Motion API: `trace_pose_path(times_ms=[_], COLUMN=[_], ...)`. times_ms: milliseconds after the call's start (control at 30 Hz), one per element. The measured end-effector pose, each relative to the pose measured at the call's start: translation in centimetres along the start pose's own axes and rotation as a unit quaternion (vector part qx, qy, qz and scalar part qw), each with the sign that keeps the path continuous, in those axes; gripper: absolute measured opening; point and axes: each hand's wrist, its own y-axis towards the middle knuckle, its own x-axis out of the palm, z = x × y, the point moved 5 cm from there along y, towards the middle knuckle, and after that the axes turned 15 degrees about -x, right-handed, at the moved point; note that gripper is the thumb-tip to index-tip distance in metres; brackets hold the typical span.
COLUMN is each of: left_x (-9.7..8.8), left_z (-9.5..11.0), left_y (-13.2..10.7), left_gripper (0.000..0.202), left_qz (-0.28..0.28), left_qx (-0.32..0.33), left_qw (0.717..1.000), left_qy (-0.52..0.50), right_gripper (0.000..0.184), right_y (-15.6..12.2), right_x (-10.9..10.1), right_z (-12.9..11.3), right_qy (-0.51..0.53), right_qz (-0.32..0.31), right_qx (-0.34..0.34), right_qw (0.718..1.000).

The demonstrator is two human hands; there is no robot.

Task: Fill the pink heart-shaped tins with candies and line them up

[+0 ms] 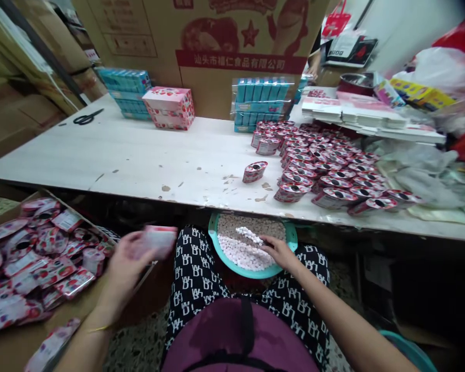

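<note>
Left hand (129, 261) grips a pink packet (161, 242) (blurred) at the sitter's (209, 336) ten o'clock; right hand (279, 252), grip I can't tell, meets white pellets (242, 256) at twelve.

This looks like a small food-packing workshop. A large shipping carton (207, 93) carries a red band with Chinese characters naming a Shantou food company. Dozens of strawberry-printed packets (334, 198) stand in close rows on a long white worktable (170, 155), its surface chipped and worn, and more fill an open cardboard box (8, 351) beside the seat. A teal basin (236, 269) of loose white pellets (250, 254) sits below the table edge. Blue display boxes (261, 106) and stacked flat white card (356, 114) add to the packing supplies, above a speckled floor (129, 336).
</note>
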Motion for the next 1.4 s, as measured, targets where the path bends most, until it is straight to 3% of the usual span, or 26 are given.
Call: trace_pose_path(times_ms=[100, 167, 267, 367, 467, 600, 700, 767, 833, 933, 1033, 1200, 1400], left_x=[10.1, 15.3, 20.3, 23.0, 24.2, 24.7, 25.1, 25.6, 26.1, 26.6, 27.0, 27.1, 27.0], left_z=[1.4, 1.7, 1.8, 1.8, 1.7, 1.3, 0.2, -1.2, -2.4, -3.6, -4.4, -4.9, -4.5], left_y=[-2.7, -3.3, -3.4, -3.6, -3.6, -2.9, -2.0, -1.8, -2.1, -2.8, -3.7, -3.9, -3.2], left_gripper=[0.043, 0.035, 0.032, 0.036, 0.034, 0.033, 0.027, 0.016, 0.010, 0.012, 0.012, 0.014, 0.018], left_qz=[-0.133, -0.180, -0.210, -0.223, -0.218, -0.222, -0.249, -0.276, -0.292, -0.290, -0.299, -0.302, -0.284], left_qx=[-0.005, 0.015, 0.080, 0.144, 0.133, 0.069, -0.066, -0.212, -0.335, -0.419, -0.441, -0.417, -0.400], left_qw=[0.991, 0.983, 0.974, 0.963, 0.963, 0.969, 0.966, 0.927, 0.860, 0.784, 0.765, 0.787, 0.801], left_qy=[-0.011, -0.037, -0.023, 0.039, 0.082, 0.084, -0.027, -0.136, -0.251, -0.354, -0.362, -0.340, -0.344], right_gripper=[0.036, 0.035, 0.034, 0.032, 0.030, 0.028, 0.029, 0.030, 0.032, 0.032, 0.030, 0.024, 0.026], right_y=[-0.6, -1.0, -1.2, -1.0, -0.7, -0.8, -1.3, -1.7, -1.9, -1.7, -0.8, 1.3, 2.8], right_x=[-2.0, -3.4, -4.9, -5.6, -5.8, -5.5, -5.8, -6.4, -7.1, -7.6, -7.1, -5.4, -4.4], right_z=[-2.0, -3.3, -5.3, -6.5, -6.7, -5.9, -5.2, -5.3, -5.7, -6.8, -8.2, -10.5, -13.2], right_qy=[-0.017, -0.033, -0.069, -0.133, -0.154, -0.029, -0.002, -0.033, -0.091, -0.191, -0.287, -0.393, -0.420], right_qz=[-0.005, -0.008, -0.029, -0.069, -0.085, -0.059, -0.043, -0.045, -0.058, -0.097, -0.141, -0.200, -0.188], right_qx=[-0.018, -0.029, -0.045, -0.040, -0.033, -0.052, -0.045, -0.038, -0.028, -0.016, -0.008, -0.009, -0.064], right_qw=[1.000, 0.999, 0.996, 0.988, 0.984, 0.997, 0.998, 0.998, 0.994, 0.977, 0.948, 0.897, 0.886])
